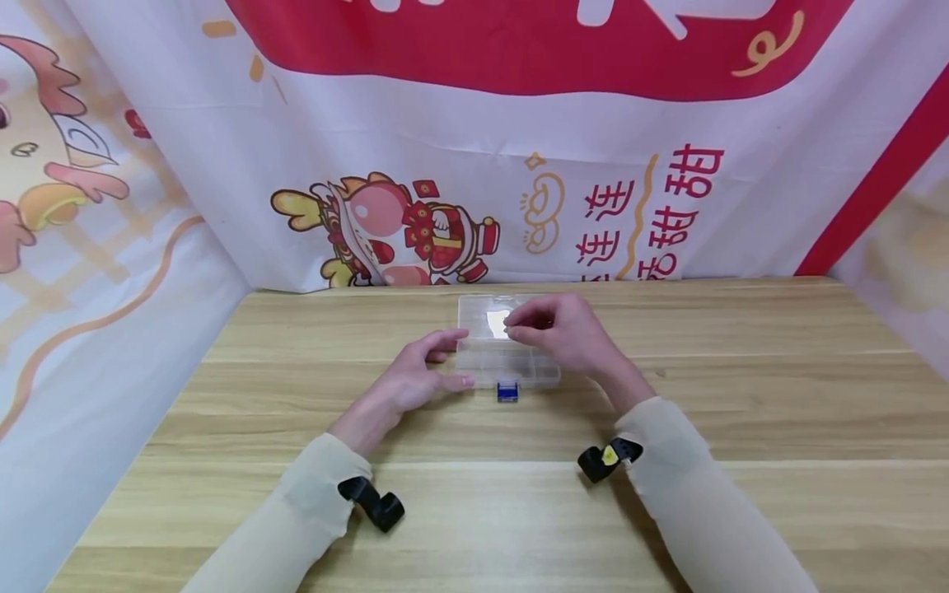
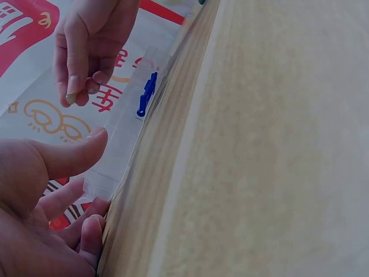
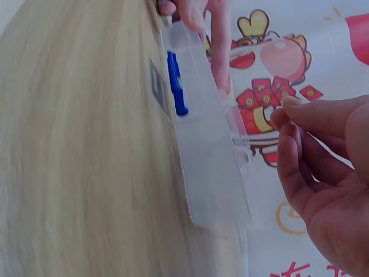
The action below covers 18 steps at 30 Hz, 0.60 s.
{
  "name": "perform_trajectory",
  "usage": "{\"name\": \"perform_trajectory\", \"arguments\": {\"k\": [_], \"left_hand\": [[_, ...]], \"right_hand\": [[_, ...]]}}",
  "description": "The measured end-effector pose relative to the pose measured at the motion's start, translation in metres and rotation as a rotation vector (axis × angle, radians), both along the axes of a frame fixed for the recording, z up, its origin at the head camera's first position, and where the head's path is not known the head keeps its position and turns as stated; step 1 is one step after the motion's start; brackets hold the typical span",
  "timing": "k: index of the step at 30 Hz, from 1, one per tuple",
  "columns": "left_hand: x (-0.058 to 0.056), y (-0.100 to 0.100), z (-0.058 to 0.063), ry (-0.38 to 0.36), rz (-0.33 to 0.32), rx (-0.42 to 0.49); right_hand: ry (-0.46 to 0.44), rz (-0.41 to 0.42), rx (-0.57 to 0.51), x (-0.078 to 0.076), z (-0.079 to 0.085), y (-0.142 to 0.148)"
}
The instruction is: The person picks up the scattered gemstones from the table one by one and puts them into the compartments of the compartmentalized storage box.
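Observation:
A clear plastic compartment box (image 1: pixel 495 371) lies on the table with its lid (image 1: pixel 474 317) raised at the back. A blue latch (image 1: pixel 507 391) is on its front side. My left hand (image 1: pixel 415 375) is at the box's left end, thumb near the front corner and forefinger stretched toward the rear edge, its other fingers loosely bent. Above the box, my right hand (image 1: pixel 563 333) pinches a small yellowish piece (image 2: pixel 71 98) between thumb and fingertips. Most of that piece is hidden by the fingers, and I cannot tell its kind.
The wooden table (image 1: pixel 474 511) reaches back to a printed cloth (image 1: pixel 460 123) hanging behind it. Another cloth (image 1: pixel 133 247) borders the left side. A small dark speck (image 1: pixel 661 373) is on the table to the right. Black wrist cameras (image 1: pixel 381 506) stick out from both sleeves.

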<state>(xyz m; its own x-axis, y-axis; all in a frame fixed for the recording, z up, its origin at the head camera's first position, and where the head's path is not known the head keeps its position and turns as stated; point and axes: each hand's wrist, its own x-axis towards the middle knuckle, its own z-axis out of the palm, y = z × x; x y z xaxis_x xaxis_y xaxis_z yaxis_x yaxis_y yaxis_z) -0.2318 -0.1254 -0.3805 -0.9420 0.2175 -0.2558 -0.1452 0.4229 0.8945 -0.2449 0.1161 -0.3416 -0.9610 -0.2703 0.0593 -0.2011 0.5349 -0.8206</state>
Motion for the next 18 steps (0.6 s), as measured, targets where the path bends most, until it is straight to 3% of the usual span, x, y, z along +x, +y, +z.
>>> {"name": "perform_trajectory", "arguments": {"k": [18], "left_hand": [[0.001,0.0,0.0,-0.012,0.01,0.0]], "right_hand": [[-0.04,-0.101,-0.015,0.001,-0.005,-0.02]]}}
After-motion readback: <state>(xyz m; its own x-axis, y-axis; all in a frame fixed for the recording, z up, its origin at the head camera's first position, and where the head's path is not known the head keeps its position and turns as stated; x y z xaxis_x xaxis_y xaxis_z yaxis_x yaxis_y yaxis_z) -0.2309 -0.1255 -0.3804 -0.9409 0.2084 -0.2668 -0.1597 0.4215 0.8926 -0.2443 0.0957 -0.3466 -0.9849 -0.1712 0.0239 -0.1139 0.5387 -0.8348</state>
